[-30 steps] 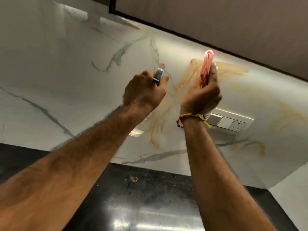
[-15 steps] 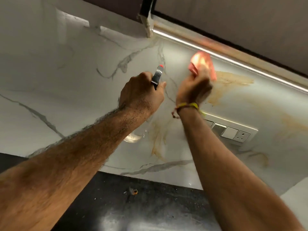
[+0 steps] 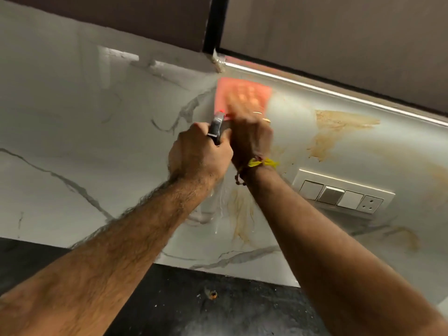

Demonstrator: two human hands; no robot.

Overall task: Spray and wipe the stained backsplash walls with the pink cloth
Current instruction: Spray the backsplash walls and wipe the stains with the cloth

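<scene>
The black countertop (image 3: 242, 309) runs along the bottom of the head view, below the marbled wall, and meets that wall in a straight seam. Its surface is dark and glossy, with a pale, smeared sheen toward the lower middle and a scatter of small light specks and crumbs across it. One small orange-brown scrap (image 3: 212, 294) lies directly on the stone near the wall, just beside a tiny pale fleck; what it is cannot be told at this size. Both forearms cross in front of the counter and hide much of its left and right parts, so only the middle stretch shows clearly.
</scene>
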